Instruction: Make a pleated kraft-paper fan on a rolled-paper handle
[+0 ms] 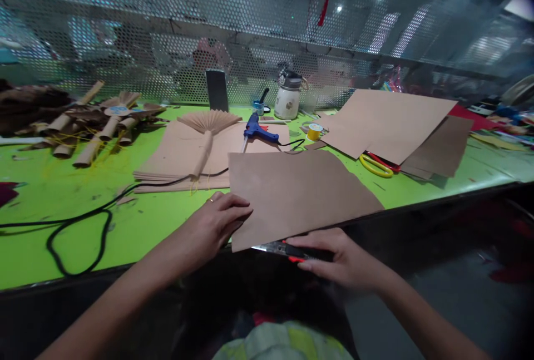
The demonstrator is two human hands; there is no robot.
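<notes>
A brown paper sheet (292,193) lies on the green table (137,221), its near edge hanging over the table's front. My left hand (217,221) pinches the sheet's left edge, fingers closed on it. My right hand (334,257) is closed round a black-and-red utility knife (287,249). The knife's blade points left along the sheet's near edge.
A blue glue gun (258,131) with a black cable (75,226) lies behind the sheet, beside a folded paper fan (208,126) on stacked brown paper. Yellow-handled scissors (375,165), more brown sheets (387,121), yellow tape (314,131), a white jar (287,98) and finished fans (92,121) lie around.
</notes>
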